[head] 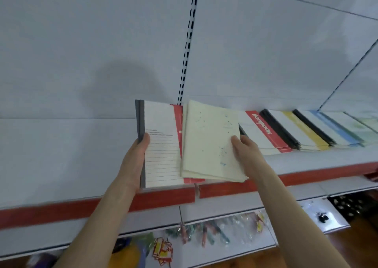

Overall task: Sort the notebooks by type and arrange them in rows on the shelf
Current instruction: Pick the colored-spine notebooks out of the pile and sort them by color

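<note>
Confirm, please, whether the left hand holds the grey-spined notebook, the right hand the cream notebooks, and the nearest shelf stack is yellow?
The head view shows the nearest shelf stack is red, not yellow. The left hand does hold the grey-spined notebook, the right hand the cream notebooks.

The only view comes from a wide-angle camera on the person's head, facing forward and a little downward at a white shelf (61, 161) with a red front edge and at the back panel (81, 42) rising behind it. It stands near: both forearms enter from the bottom edge, and the left hand (135, 159), gripping a grey-spined notebook (161, 145), and the right hand (245, 151), gripping cream notebooks (208, 141), sit mid-frame. The lens bows the shelf edge, and a lower shelf (188, 255) shows along the bottom.
</note>
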{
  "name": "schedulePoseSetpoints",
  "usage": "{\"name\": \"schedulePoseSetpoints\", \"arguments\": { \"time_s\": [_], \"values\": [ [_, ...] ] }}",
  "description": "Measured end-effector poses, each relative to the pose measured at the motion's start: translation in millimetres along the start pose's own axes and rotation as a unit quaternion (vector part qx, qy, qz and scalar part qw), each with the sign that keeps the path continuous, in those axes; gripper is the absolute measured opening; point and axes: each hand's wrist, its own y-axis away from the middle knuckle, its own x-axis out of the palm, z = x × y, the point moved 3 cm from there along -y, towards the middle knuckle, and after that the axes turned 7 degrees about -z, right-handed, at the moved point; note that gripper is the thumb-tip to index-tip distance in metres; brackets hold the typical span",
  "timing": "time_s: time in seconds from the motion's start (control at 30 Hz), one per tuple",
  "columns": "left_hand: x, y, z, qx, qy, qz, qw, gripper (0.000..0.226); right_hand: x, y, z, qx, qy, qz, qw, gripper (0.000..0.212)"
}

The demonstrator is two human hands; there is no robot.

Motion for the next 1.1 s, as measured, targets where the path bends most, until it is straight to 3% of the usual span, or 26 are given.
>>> {"name": "schedulePoseSetpoints", "arguments": {
  "time_s": [0.3,0.53,0.7,0.9,1.0,1.1],
  "values": [
    [-19.8,-48.0,-14.2,-0.004,-0.008,-0.032,0.999,0.026,14.5,-83.8,2.0,0.008,0.109,0.010,0.994,0.026],
    [-19.2,-57.9,-16.2,-0.008,-0.008,-0.047,0.999,0.035,32.5,-120.0,5.9,0.017,0.168,0.073,0.983,0.036],
    [-11.3,-60.9,-21.7,-0.009,-0.010,-0.048,0.999,0.031,41.5,-131.6,1.4,-0.043,0.238,0.030,0.970,0.046],
    [0.5,-61.4,-18.0,-0.008,-0.018,-0.036,0.999,0.029,50.6,-126.0,-3.9,-0.121,0.314,0.021,0.941,0.039],
    [19.8,-62.6,-15.0,-0.004,-0.024,-0.009,1.000,0.029,43.1,-110.6,7.5,-0.161,0.195,-0.015,0.967,0.023],
    [50.5,-64.9,-10.2,-0.012,-0.034,0.017,0.999,0.027,28.4,-87.3,19.8,-0.103,-0.012,0.040,0.994,0.013]
  ]
}}
